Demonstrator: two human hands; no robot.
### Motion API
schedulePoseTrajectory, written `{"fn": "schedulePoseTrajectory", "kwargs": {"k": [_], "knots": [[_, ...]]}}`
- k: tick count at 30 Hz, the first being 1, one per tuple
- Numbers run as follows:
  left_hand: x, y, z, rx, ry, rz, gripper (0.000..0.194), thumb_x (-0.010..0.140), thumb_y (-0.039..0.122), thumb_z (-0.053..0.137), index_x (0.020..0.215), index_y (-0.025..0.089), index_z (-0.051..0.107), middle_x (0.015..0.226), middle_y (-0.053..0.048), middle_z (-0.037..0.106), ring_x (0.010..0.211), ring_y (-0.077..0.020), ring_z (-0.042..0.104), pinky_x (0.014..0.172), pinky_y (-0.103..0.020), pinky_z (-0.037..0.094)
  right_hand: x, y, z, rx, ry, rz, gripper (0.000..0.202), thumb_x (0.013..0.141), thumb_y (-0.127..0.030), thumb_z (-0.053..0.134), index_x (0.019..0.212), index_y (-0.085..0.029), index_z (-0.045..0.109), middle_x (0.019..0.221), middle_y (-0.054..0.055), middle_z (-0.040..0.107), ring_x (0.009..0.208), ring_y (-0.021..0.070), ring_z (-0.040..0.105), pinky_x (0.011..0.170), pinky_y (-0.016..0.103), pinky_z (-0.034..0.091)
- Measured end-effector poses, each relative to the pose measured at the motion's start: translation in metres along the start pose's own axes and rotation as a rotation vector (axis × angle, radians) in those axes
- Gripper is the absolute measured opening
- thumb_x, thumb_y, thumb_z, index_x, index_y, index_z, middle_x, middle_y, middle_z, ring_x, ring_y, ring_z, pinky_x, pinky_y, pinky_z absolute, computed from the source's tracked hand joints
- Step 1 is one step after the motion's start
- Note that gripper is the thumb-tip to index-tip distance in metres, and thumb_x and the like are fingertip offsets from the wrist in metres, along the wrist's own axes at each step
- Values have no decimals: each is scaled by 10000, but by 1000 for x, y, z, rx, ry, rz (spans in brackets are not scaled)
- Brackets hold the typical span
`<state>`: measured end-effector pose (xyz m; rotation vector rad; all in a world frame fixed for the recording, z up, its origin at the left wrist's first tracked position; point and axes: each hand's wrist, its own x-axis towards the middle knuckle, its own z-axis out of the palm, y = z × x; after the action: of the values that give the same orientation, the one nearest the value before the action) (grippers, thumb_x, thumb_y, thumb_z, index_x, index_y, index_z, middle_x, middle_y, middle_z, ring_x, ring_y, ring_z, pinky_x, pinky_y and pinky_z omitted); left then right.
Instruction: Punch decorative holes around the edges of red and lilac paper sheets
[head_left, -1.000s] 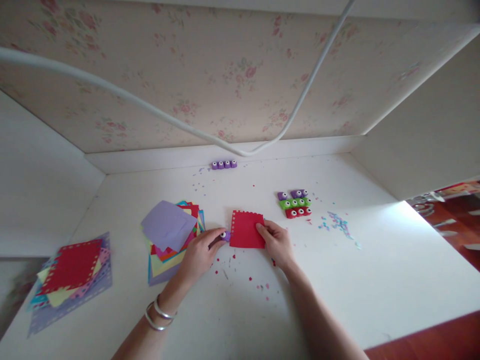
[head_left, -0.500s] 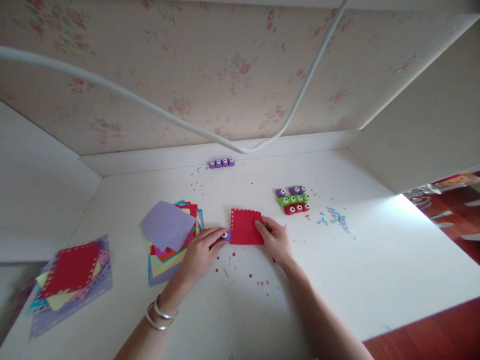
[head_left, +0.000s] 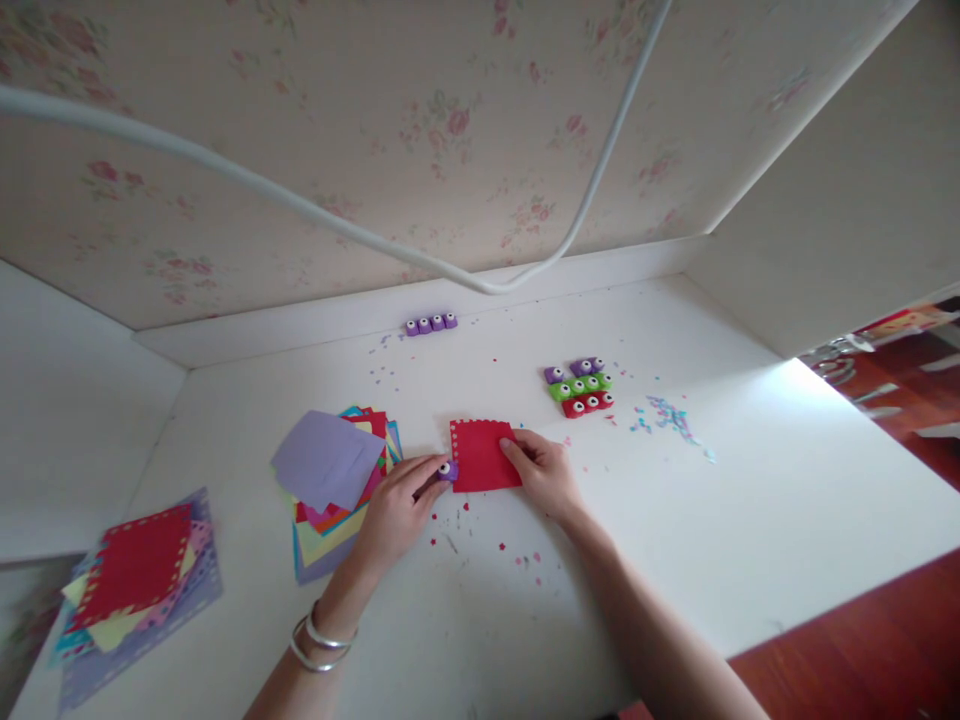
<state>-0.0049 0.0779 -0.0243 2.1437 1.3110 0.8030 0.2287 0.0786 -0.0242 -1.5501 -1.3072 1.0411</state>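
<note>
On a white table (head_left: 675, 560), the left hand (head_left: 395, 507), closed in a pinch, holds a purple punch (head_left: 448, 471) at a red sheet's (head_left: 482, 460) left edge while the right hand (head_left: 546, 472) grips the opposite side; edge-punching appears in hand, and the next press would call for a steady sheet

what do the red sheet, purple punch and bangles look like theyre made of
Red sheet: likely matte paper or thin card, no shine, small cut-outs down its left edge. Purple punch: probably plastic, evenly coloured; finish too small to judge. Bangles: seemingly polished metal, silvery with bright highlights.
</note>
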Motion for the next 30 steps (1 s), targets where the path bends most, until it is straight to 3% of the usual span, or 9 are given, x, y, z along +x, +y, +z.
{"fn": "schedulePoseTrajectory", "kwargs": {"k": [10,22,30], "knots": [[0,-3,3,15,-1,54,316,863,268,619,1176,228,609,1107,-46,674,1040,-185,609,944,-352,503,1,-7,-1,-113,-50,-28,286,908,-400,478,943,-211,690,784,25,699,682,157,608,590,251,443],[0,8,-1,48,-23,-42,347,859,323,617,1193,233,596,1182,-61,621,1102,-201,576,1000,-367,462,2,-10,-2,-206,-54,-60,252,912,-359,484,949,-225,693,807,9,716,678,144,619,611,254,437],[4,24,-6,30,24,-152,200,898,298,551,1048,226,662,1074,-39,663,1009,-168,606,924,-302,477,4,-12,-1,-196,-59,-72,259,921,-352,466,949,-222,689,828,13,717,684,141,613,613,249,437]]}}
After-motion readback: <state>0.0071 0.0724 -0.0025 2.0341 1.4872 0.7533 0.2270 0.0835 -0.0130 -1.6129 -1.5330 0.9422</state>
